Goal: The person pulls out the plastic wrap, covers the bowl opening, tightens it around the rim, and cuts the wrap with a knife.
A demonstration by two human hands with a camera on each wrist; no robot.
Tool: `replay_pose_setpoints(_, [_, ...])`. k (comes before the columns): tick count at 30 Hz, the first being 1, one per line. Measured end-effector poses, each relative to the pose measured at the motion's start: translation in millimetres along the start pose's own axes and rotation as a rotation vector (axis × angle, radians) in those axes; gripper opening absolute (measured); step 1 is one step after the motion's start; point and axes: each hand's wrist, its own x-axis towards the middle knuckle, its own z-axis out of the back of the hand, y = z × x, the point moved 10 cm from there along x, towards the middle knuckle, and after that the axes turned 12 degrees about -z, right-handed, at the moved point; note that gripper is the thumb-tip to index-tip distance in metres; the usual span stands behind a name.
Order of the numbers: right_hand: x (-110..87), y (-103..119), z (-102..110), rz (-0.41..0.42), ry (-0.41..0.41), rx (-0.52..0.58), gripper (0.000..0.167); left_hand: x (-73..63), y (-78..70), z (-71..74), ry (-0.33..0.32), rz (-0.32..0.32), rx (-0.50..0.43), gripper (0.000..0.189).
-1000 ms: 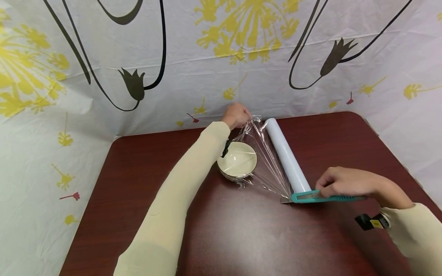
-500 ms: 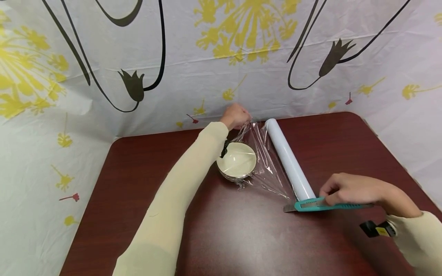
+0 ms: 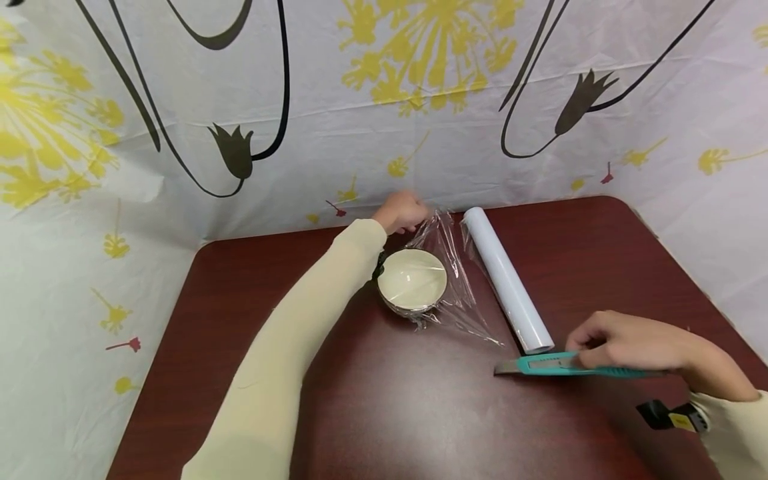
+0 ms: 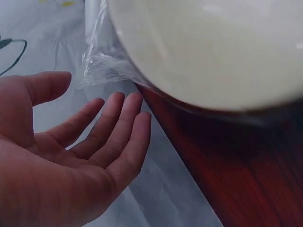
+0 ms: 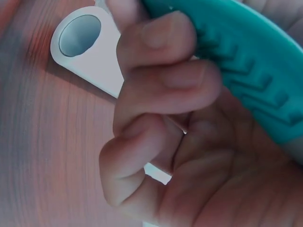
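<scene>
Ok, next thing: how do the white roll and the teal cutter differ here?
The white roll is a hollow cylinder, while the teal cutter is slimmer, with a metal blade out at one end. The roll lies on the table; the cutter is gripped in the right hand. In the head view the roll slants away from the camera, whereas the cutter points nearly sideways. Both are long and narrow.

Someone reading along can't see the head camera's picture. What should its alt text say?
A person's right hand holds a teal box cutter, blade out, by the near end of a white roll on a dark red table. Left of the roll, clear film covers a cream bowl; the left hand is near the film's far edge.
</scene>
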Motion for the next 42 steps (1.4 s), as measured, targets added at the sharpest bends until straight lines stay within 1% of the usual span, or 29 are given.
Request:
replay_pose_setpoints(2, [-2.8,-2,0,0.005,0.000,0.013,0.031,-6.5,1.1,0.1,0.011,-0.018,-0.001,0.041])
replay_pose_setpoints(3, [-4.0,-3,0,0.007,0.001,0.021,0.030,-10.5,2.0,0.6,0.010,-0.024,-0.005,0.041])
replay_pose_setpoints(4, [-5.2,-4,0,0.009,0.003,0.031,0.029,-14.7,3.8,0.7,0.012,-0.023,-0.022,0.038])
replay_pose_setpoints(6, [-7.2,-7,-1,0.018,0.013,0.057,0.028,-22.9,8.8,1.8,0.014,-0.019,-0.052,0.025])
replay_pose_setpoints(7, [-7.5,-8,-1,0.028,0.022,0.072,0.028,-27.7,11.7,2.7,0.012,-0.015,-0.068,0.022])
replay_pose_setpoints(10, [-9.3,-11,1,0.055,0.010,0.083,0.029,-43.2,22.6,4.4,0.012,0.004,-0.104,0.032])
replay_pose_setpoints(13, [-11.3,-12,5,0.088,-0.037,0.074,0.030,-57.2,34.3,5.6,-0.007,0.014,-0.112,0.035])
replay_pose_setpoints(16, [-12.3,-10,9,0.110,-0.100,0.054,0.030,-71.6,44.1,7.1,-0.050,0.012,-0.123,0.037])
replay_pose_setpoints(21, [-7.3,-2,11,0.130,-0.187,0.031,0.025,-95.3,58.7,6.5,-0.126,0.007,-0.201,0.044])
replay_pose_setpoints(23, [-3.8,0,11,0.128,-0.211,0.048,0.023,-105.6,65.0,3.6,-0.146,0.011,-0.240,0.048])
replay_pose_setpoints(27, [3.7,-3,14,0.078,-0.246,0.118,0.017,-125.7,76.0,-5.7,-0.183,0.007,-0.304,0.053])
replay_pose_setpoints(32, [12.7,-12,23,-0.039,-0.318,0.189,0.012,-144.3,83.5,-19.5,-0.231,-0.012,-0.334,0.057])
replay_pose_setpoints(34, [16.6,-16,29,-0.089,-0.353,0.223,0.012,-149.7,85.5,-24.3,-0.245,-0.008,-0.353,0.058])
replay_pose_setpoints(37, [23.5,-20,39,-0.125,-0.396,0.261,0.014,-155.8,86.8,-29.4,-0.262,-0.003,-0.396,0.061])
replay_pose_setpoints(39, [28.8,-22,47,-0.136,-0.421,0.286,0.016,-158.8,87.1,-32.0,-0.267,0.000,-0.430,0.064])
replay_pose_setpoints(42, [37.7,-28,57,-0.154,-0.447,0.356,0.019,-162.0,86.8,-34.4,-0.268,0.004,-0.463,0.067])
